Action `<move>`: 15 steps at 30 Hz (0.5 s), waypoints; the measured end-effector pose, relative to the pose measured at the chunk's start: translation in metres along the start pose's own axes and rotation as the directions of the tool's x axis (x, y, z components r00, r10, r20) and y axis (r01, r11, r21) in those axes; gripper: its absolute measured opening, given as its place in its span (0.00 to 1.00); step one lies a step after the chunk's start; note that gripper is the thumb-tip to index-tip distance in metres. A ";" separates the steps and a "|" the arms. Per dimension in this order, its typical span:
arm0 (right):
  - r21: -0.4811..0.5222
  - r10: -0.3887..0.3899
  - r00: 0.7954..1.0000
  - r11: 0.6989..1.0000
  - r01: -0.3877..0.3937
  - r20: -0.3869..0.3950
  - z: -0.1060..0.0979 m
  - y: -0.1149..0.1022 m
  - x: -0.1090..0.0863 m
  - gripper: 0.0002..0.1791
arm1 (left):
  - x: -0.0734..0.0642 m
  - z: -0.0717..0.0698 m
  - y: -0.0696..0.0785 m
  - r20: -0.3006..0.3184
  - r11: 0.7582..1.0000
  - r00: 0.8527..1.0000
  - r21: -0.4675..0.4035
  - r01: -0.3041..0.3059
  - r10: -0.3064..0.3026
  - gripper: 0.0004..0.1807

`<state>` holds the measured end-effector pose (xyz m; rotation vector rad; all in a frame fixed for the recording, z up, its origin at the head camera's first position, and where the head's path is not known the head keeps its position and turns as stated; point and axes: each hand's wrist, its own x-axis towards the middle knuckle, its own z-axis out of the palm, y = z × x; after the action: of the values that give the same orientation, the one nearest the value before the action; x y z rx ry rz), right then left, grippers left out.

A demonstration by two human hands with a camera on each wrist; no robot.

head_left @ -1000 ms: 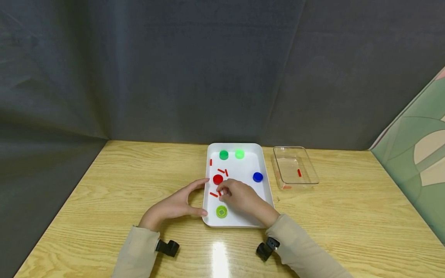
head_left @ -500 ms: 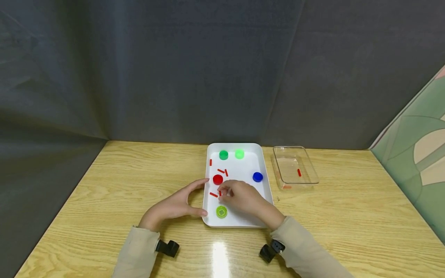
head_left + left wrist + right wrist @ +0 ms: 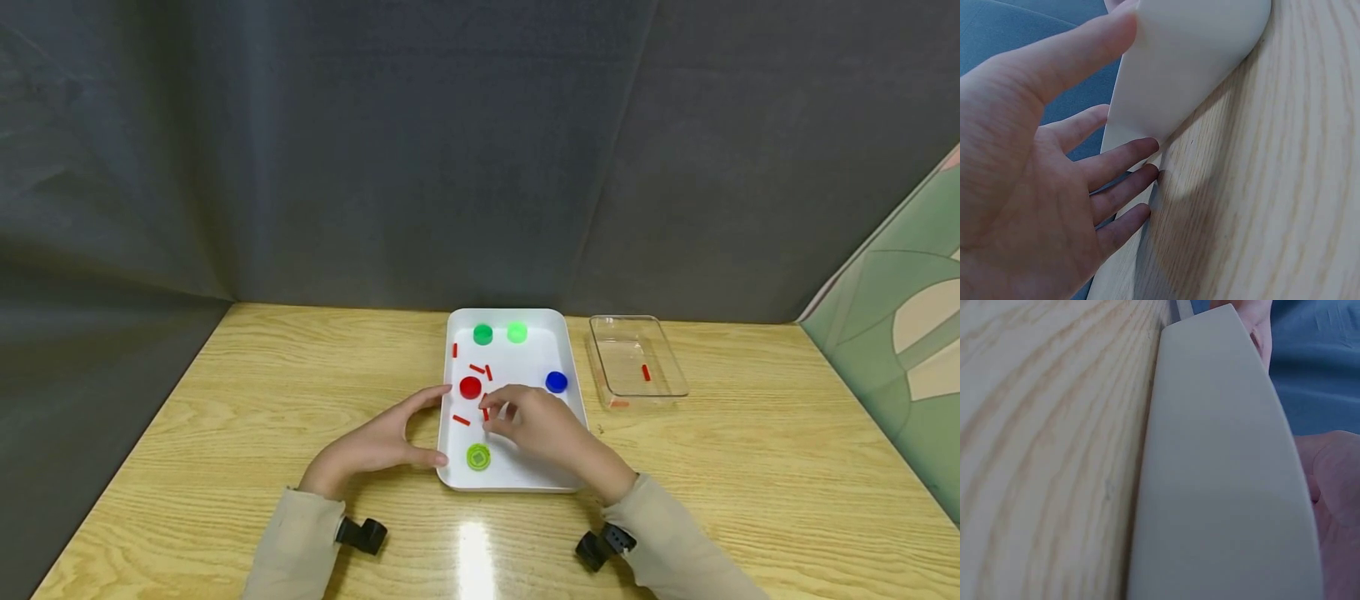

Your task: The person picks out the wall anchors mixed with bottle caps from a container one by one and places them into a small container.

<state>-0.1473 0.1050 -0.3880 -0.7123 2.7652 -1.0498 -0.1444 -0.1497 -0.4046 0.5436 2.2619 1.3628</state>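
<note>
A white tray [image 3: 525,482] on the table holds several small red sticks and round caps. My left hand [image 3: 375,437] is at the tray's left side, thumb and index fingertip at its rim; in the left wrist view the fingers [image 3: 1125,156] are spread along the outer wall. Over the tray's middle, my right hand [image 3: 536,421] pinches a small red stick [image 3: 486,414] between thumb and fingertips. Just left of it are a red cap [image 3: 470,387] and another red stick [image 3: 461,420]. A yellow-green cap [image 3: 478,457] sits nearer me. In the right wrist view the tray wall mostly hides this hand.
Two green caps, one dark [image 3: 483,334] and one bright [image 3: 517,332], sit at the tray's far end, a blue cap [image 3: 557,382] at its right. To the right stands a clear box [image 3: 636,395] with red sticks inside. A dark curtain [image 3: 420,167] hangs behind the table.
My right hand has moved slightly right, away from the loose stick at the tray's left, and the pinched red stick has moved with it. The left hand has stayed in place.
</note>
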 end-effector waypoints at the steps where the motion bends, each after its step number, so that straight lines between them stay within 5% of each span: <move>1: -0.004 -0.013 1.000 1.000 0.013 -0.008 -0.002 0.001 -0.001 0.09 | 0.000 0.000 0.000 -0.001 1.000 1.000 -0.002 0.001 -0.001 0.51; 15: 0.010 -0.077 0.989 0.997 0.079 -0.124 -0.022 0.013 -0.015 0.12 | 0.000 0.000 -0.001 -0.004 1.000 1.000 -0.019 0.003 -0.003 0.51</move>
<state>-0.1446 0.1342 -0.3806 -0.7858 2.8510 -1.1659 -0.1446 -0.1497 -0.4052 0.5317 2.2491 1.3840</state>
